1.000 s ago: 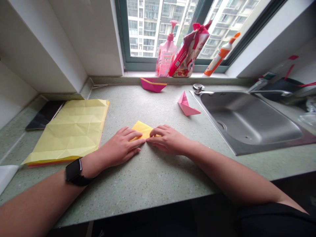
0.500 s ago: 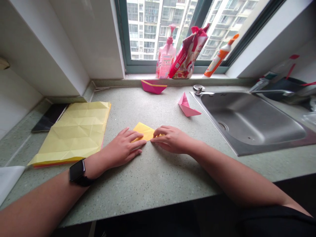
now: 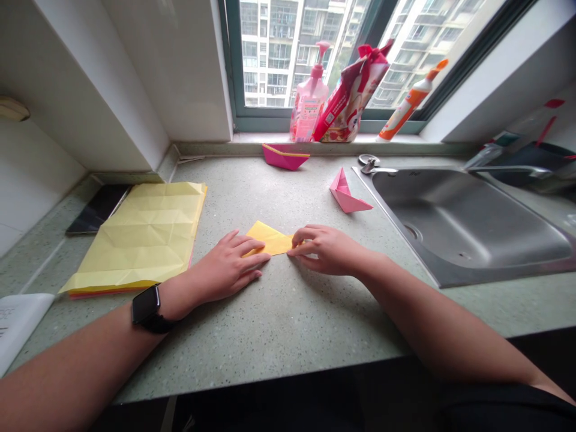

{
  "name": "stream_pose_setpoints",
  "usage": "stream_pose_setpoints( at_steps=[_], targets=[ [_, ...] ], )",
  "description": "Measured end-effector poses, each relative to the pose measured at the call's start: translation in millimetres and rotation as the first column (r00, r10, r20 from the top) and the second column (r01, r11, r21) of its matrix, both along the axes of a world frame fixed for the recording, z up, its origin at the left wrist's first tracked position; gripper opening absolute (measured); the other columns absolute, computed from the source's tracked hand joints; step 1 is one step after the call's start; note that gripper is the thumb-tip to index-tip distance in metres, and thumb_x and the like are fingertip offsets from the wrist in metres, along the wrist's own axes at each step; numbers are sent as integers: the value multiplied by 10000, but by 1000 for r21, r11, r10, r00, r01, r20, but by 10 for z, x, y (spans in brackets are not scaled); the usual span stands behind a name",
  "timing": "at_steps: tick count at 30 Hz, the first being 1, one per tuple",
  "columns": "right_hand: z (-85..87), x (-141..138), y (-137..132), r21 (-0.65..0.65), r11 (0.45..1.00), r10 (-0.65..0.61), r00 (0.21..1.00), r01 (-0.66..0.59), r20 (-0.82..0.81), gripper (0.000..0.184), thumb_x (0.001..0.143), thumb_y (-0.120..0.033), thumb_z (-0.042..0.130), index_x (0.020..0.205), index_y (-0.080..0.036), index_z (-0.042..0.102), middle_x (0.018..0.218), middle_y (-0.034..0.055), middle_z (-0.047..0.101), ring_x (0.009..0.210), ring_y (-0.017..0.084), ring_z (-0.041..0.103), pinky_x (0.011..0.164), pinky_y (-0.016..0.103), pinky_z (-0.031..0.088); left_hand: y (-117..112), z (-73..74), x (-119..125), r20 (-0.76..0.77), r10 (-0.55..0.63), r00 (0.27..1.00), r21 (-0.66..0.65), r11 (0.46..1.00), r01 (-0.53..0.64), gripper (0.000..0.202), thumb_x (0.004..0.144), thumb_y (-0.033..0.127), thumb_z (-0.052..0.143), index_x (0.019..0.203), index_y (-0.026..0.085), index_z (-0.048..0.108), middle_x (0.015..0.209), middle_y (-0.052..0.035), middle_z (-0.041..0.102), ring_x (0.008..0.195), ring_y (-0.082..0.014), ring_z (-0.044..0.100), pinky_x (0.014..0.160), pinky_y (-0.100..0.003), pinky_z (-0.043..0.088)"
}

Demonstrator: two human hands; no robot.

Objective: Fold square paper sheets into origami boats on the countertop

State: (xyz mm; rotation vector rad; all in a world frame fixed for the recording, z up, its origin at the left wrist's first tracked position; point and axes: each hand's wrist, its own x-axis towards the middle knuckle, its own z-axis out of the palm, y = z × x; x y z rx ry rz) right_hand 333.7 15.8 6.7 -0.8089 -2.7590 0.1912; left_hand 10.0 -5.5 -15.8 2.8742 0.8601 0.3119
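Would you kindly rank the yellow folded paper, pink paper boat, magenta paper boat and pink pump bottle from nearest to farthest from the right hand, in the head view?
From the right hand:
1. Yellow folded paper: touching its fingertips, to its left in view.
2. Pink paper boat: ahead, slightly right, on the counter.
3. Magenta paper boat: ahead-left, at the counter's back edge.
4. Pink pump bottle: farthest, on the windowsill.

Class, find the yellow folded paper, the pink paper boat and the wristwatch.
yellow folded paper (image 3: 268, 238), head view, its middle.
pink paper boat (image 3: 348, 201), head view, its hull.
wristwatch (image 3: 146, 304), head view, its face.
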Motion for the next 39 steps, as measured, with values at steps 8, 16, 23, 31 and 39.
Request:
stream_pose_setpoints(
  at_steps=[8,16,23,31,39],
  targets=[
    [68,64,12,-69,996,-50,998,52,36,204,1036,-234,703,1070,-288,897,1086,59,805,936,202,732,903,356,547,1,6,-17,21,6,1000,-20,1000,-5,371,1179,404,539,1473,283,731,1535,-128,692,1398,-333,632,1311,-656,364],
    [168,185,56,-121,989,-77,991,90,105,192,1002,-228,741,1031,-304,915,1105,54,825,953,207,744,912,360,540,-1,13,-12,14,9,1000,-25,1000,-8,376,1181,414,535,1477,284,726,1538,-123,687,1407,-325,618,1318,-637,354],
    [209,242,72,-129,984,-110,985,126,130,209,965,-196,757,999,-323,919,1097,30,838,936,212,770,870,361,569,-2,16,-12,24,6,1000,-23,1000,-5,382,1184,416,524,1476,276,727,1536,-132,688,1399,-331,621,1305,-654,366],
    [258,296,85,-91,982,-154,982,164,109,198,941,-167,726,851,-275,865,995,27,838,872,202,755,793,342,551,6,12,-15,33,5,999,-28,1000,-5,361,1166,397,568,1469,277,724,1534,-128,695,1421,-335,619,1306,-632,372],
    [27,-50,-50,90,996,4,989,10,-148,243,1069,-239,651,1225,-279,833,1173,76,820,1035,240,728,953,435,606,10,1,-12,87,44,995,-158,987,-30,557,1142,403,610,1648,190,517,1613,-168,667,1546,-320,579,1399,-637,217]
  ],
)
